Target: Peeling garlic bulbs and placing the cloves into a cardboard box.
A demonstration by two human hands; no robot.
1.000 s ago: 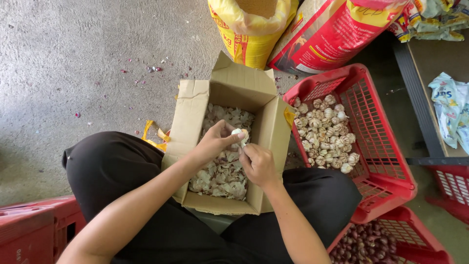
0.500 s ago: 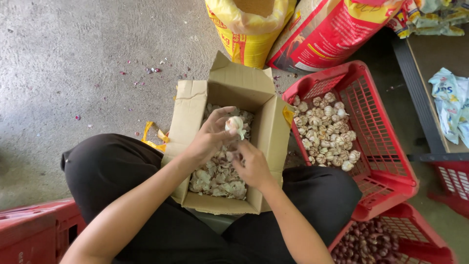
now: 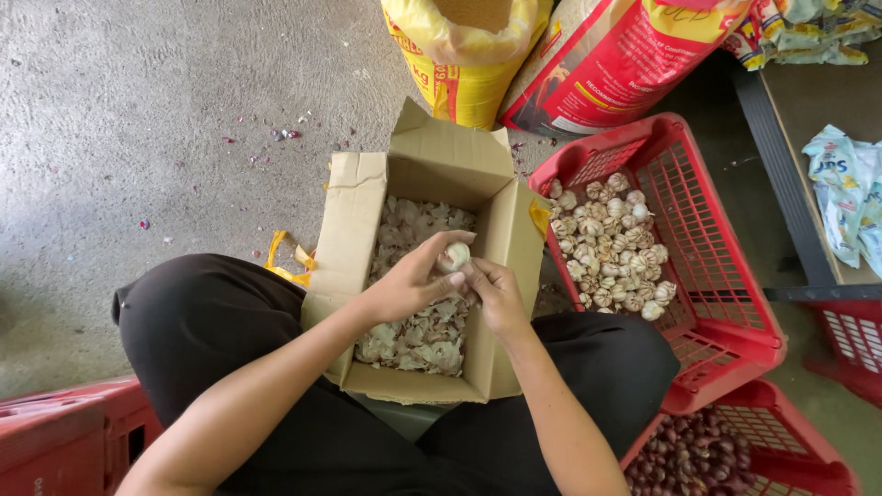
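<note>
we see our left hand (image 3: 409, 285) pinching a small round white garlic bulb (image 3: 453, 256) between thumb and fingertips, fingers curled closed on it, bulb at the very tips. our right hand (image 3: 496, 292) meets it from the right side, its fingertips touching the bulb's lower right edge, fingers bent, looks like a light grasp on the skin rather than a full grip, exact contact hard to tell. the bulb is roundish so no clear long axis; it sits up and to the right of the left palm, up and to the left of the right palm, about equally near both, left hand carrying it. both hands hover over the open brown cardboard box (image 3: 354, 230), which rests between our knees in black trousers (image 3: 211, 321) and is filled with pale papery garlic skins (image 3: 418, 335). just right of the box, a red plastic slatted crate (image 3: 712, 230) holds a heap of whole garlic bulbs (image 3: 611, 243). lower right, another red crate (image 3: 790, 450) with dark red shallots (image 3: 684, 455). beyond the box, a yellow sack (image 3: 459, 50) and a red sack (image 3: 634, 64) stand on the grey concrete floor (image 3: 138, 119).
</note>
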